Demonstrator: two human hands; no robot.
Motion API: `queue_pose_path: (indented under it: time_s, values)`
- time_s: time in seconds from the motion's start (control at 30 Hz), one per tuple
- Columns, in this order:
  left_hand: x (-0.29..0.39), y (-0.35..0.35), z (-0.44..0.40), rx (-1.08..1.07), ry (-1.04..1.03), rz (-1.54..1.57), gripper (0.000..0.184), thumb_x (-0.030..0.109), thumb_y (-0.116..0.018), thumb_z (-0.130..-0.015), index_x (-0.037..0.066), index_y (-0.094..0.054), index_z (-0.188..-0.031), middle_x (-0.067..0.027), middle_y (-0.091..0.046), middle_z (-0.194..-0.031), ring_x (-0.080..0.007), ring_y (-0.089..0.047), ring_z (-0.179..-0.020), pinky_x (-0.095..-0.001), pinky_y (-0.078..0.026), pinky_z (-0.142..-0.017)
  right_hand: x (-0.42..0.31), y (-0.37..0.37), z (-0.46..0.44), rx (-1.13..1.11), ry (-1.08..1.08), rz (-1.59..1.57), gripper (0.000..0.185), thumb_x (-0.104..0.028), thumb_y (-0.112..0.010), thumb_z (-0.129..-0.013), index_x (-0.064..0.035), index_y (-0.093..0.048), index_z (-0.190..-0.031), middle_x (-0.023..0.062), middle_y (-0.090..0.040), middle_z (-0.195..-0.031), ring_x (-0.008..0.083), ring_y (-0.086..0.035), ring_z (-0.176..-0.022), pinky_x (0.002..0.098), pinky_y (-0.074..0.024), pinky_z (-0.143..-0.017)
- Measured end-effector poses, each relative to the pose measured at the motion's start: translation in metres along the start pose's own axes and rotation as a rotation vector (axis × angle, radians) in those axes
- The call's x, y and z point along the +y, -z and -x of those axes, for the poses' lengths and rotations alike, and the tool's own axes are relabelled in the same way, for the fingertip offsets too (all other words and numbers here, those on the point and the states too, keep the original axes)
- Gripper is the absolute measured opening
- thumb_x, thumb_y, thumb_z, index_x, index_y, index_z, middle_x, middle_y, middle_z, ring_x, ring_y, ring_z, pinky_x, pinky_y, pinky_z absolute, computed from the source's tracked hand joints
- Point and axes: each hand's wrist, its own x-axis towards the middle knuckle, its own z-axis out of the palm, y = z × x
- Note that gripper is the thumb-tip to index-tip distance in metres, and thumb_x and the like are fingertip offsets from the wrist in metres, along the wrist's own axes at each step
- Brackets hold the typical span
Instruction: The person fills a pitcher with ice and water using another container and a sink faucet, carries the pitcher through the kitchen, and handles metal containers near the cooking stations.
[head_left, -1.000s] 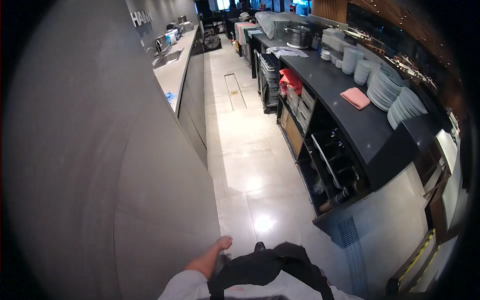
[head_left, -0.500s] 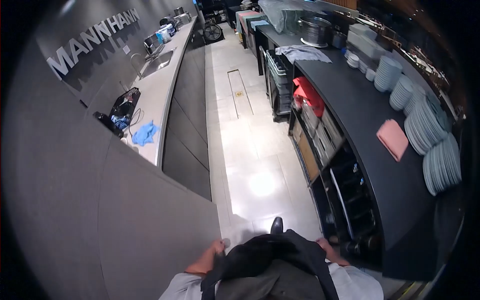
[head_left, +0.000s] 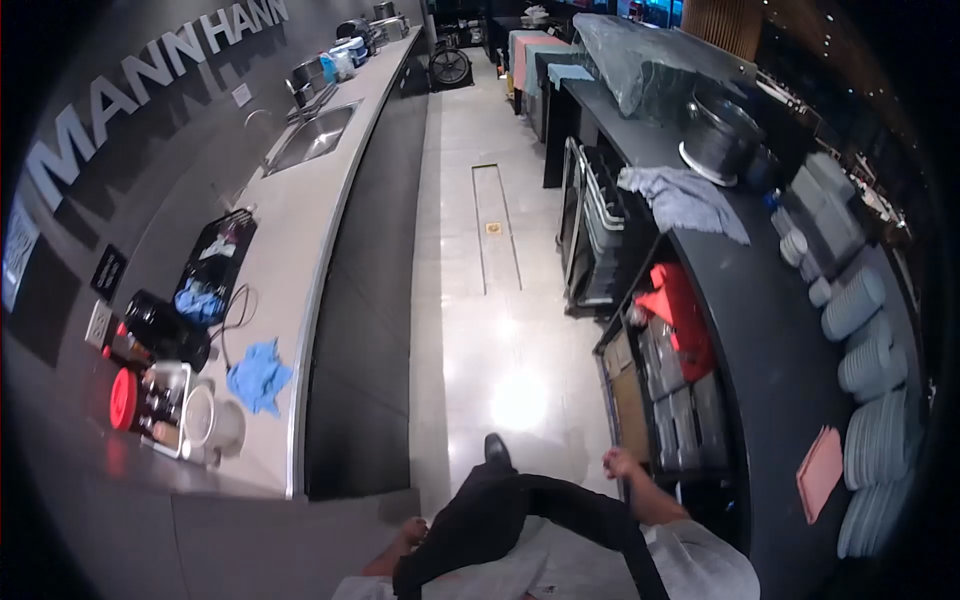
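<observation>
My left hand (head_left: 413, 531) hangs low beside my dark-clothed leg, near the end of the left counter. It is small and partly hidden, and how its fingers lie is not clear. Out in front on the other side, my right hand (head_left: 621, 464) has its fingers curled in, with nothing visible in them. It is nearest to the shelf unit below the dark right counter, apart from it as far as I can see. One black shoe (head_left: 497, 451) shows ahead on the pale floor (head_left: 455, 350).
The left counter (head_left: 315, 235) bears a sink (head_left: 318, 138), a blue cloth (head_left: 259, 377), a white caddy (head_left: 172, 405) and a black tray (head_left: 218, 255). On the right counter (head_left: 740, 340) are stacked plates (head_left: 877, 435), a pink cloth (head_left: 820, 475), a grey towel (head_left: 685, 200) and a large pot (head_left: 722, 138).
I have moved forward along the aisle, past the grey panel on the left, so more of the left counter shows. My right hand has swung forward; my left hand sits lower and further back.
</observation>
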Motion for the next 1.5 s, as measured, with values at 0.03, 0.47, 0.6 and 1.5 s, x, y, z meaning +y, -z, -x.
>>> queue_pose_path:
  time_s: [0.03, 0.47, 0.6, 1.5]
  values:
    - [-0.002, 0.023, -0.027, -0.032, -0.128, -0.209, 0.025, 0.022, -0.056, -0.079, 0.006, -0.065, -0.095, -0.0134, -0.066, -0.091, -0.027, -0.064, -0.083, -0.0383, -0.051, -0.075, 0.03, 0.0, -0.023, -0.037, -0.024, -0.044, 0.011, -0.015, -0.053, -0.086, -0.0076, -0.055, -0.078, 0.0065, -0.052, -0.063, 0.02, -0.053, -0.053, 0.0374, -0.0466, -0.045]
    - [0.111, 0.425, -0.328, 0.187, 0.206, 0.56, 0.033, 0.018, -0.054, -0.078, 0.008, -0.062, -0.108, -0.0187, -0.063, -0.104, -0.0304, -0.06, -0.099, -0.0347, -0.045, -0.089, -0.039, 0.053, -0.249, -0.071, -0.064, 0.389, 0.029, -0.011, -0.068, -0.058, -0.0004, -0.068, -0.085, 0.0142, -0.066, -0.07, 0.0249, -0.064, -0.062, 0.0397, -0.0489, -0.053]
    - [0.099, 0.47, -0.379, 0.084, 0.285, 0.566, 0.03, 0.017, -0.055, -0.08, 0.009, -0.061, -0.109, -0.0154, -0.065, -0.099, -0.023, -0.062, -0.094, -0.0329, -0.046, -0.083, -0.213, 0.087, -0.347, -0.026, 0.084, 0.626, 0.016, -0.014, -0.063, -0.067, -0.0043, -0.068, -0.079, 0.0125, -0.064, -0.067, 0.0232, -0.063, -0.062, 0.0386, -0.0476, -0.052]
    - [0.157, 1.266, -0.748, 0.725, -0.496, 0.693, 0.028, 0.026, -0.048, -0.093, 0.001, -0.06, -0.098, -0.0075, -0.061, -0.089, -0.0145, -0.057, -0.087, -0.0272, -0.044, -0.079, -0.83, 0.103, -0.706, -0.035, 0.095, 0.412, 0.015, -0.016, -0.051, -0.081, -0.0057, -0.061, -0.077, 0.0088, -0.059, -0.069, 0.022, -0.059, -0.062, 0.0382, -0.0487, -0.054]
